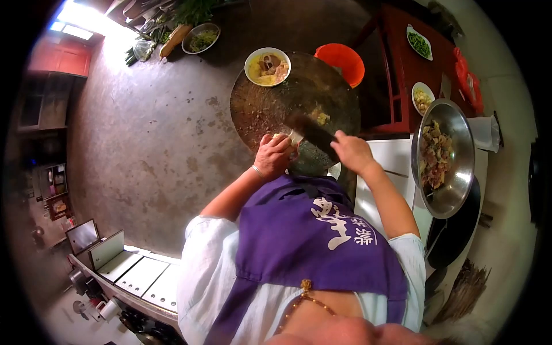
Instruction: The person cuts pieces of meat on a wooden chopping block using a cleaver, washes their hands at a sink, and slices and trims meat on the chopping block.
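Observation:
My right hand (352,152) is closed on the handle of a cleaver (313,135), whose dark, broad blade is slightly blurred and reaches left over the round chopping block (247,103). Close to the blade's tip, the curled fingers of my left hand (272,155) press on a pale piece of meat (295,138) at the block's near edge; the fingers hide part of it. A small heap of yellowish chopped pieces (320,117) lies on the block beyond the blade. At the block's far side stands a white bowl (249,69) holding pale yellow meat pieces.
An orange bucket (339,60) stands behind the block. To the right, a red table (399,75) bears small dishes, and a large steel bowl (463,167) holds chopped meat. Vegetables and a metal basin (201,40) lie on the floor at the far left.

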{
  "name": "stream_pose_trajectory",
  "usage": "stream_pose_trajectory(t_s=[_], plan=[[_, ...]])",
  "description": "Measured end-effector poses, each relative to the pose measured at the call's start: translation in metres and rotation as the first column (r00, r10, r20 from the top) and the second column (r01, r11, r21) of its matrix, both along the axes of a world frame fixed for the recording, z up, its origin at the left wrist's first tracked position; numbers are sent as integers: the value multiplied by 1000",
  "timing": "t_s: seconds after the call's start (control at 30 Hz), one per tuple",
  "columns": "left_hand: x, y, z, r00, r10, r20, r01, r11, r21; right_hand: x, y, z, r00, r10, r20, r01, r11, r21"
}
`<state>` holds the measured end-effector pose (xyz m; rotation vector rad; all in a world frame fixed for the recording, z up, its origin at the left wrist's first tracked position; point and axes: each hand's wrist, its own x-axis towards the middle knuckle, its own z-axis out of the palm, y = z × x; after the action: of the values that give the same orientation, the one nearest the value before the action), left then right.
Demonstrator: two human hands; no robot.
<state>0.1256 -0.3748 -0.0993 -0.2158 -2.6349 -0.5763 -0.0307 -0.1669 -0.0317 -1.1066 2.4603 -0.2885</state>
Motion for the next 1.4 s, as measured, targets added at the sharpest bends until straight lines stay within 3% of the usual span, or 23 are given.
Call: stream_pose_trajectory(t_s=[0.13, 0.3, 0.43, 0.57, 0.67, 0.9, 1.0, 1.1, 1.2, 1.3, 1.4], plan=[[0, -4, 0, 1000, -31, -2, 31, 999, 8, -25, 10, -4, 990, -102, -94, 100, 995, -24], [-2, -8, -2, 998, -65, -18, 65, 998, 8, -5, 9, 18, 989, -73, -128, 74, 997, 6], [-2, -4, 0, 998, -31, -58, 31, 1000, 4, 23, 2, 40, 966, -130, -225, 30, 916, -401], [0, -1, 1, 998, -25, -49, 25, 1000, -9, 19, 3, -2, 1000, -20, -18, 22, 995, 95], [3, 1, 9, 1000, -11, -23, 10, 1000, -6, 5, 4, -3, 1000, 12, 2, -12, 1000, 21], [14, -12, 13, 998, -16, 55, 15, 1000, 6, 23, 10, 4, 999, 3, -44, 1, 996, 92], [27, -7, 13, 996, 85, 26, -85, 996, 0, 19, 4, 11, 997, -11, -74, 17, 996, 86], [31, 6, 13, 981, 68, 182, -89, 990, 109, 7, 9, 6, 998, -50, -49, 50, 999, 6], [23, 10, 11, 979, 144, 145, -157, 984, 83, 11, 11, 6, 997, -59, -55, 61, 998, 19], [8, 6, -3, 991, 131, -6, -131, 991, -28, 16, 14, 5, 994, -100, -34, 100, 995, 8], [-6, -6, -14, 986, 143, 90, -135, 986, -93, 12, 26, -1, 990, -144, -3, 144, 989, 24]])
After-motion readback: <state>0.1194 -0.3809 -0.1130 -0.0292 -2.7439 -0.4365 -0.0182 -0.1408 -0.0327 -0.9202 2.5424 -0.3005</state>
